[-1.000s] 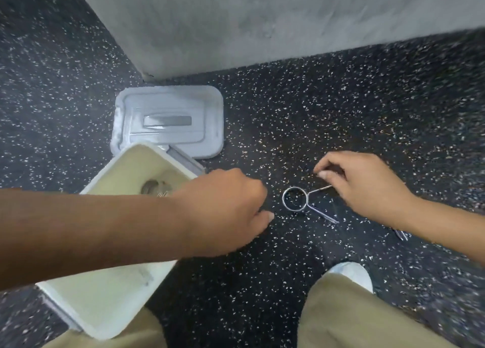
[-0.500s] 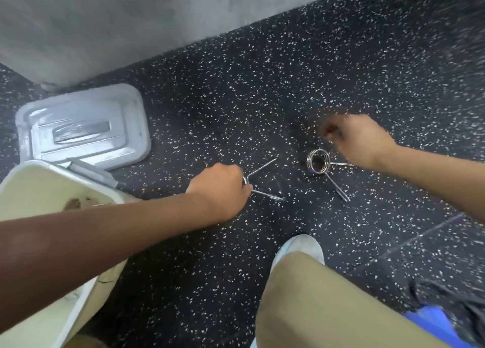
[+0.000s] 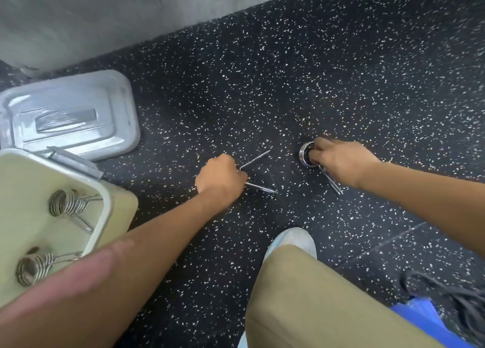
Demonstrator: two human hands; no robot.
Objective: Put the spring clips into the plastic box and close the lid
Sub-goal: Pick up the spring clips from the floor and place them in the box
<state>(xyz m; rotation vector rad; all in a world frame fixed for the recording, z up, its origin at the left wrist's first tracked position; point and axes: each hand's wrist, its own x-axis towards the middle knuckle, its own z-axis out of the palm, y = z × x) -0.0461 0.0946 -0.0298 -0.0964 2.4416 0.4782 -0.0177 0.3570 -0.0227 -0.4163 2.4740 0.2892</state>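
My left hand (image 3: pixel 220 178) is closed over the coil of a metal spring clip (image 3: pixel 258 173) on the speckled floor; only the clip's two handles stick out to the right. My right hand (image 3: pixel 341 161) grips a second spring clip (image 3: pixel 306 154) by its coil, fingers through the ring, its handles trailing under the hand. The cream plastic box (image 3: pixel 105 216) stands open at the lower left. Two spring clips lie inside it, one (image 3: pixel 65 203) near the far rim and another (image 3: pixel 35 267) closer to me. The grey lid (image 3: pixel 76 111) lies flat on the floor behind the box.
A grey wall (image 3: pixel 105 12) runs along the top left. My khaki-trousered knee (image 3: pixel 315 295) and a white shoe (image 3: pixel 291 240) sit at the bottom centre. A blue object with dark straps (image 3: pixel 446 308) lies at the lower right.
The view swung right and the box slid to the left edge. My left hand took hold of one clip; my right hand shifted from the handles to the coil of the other.
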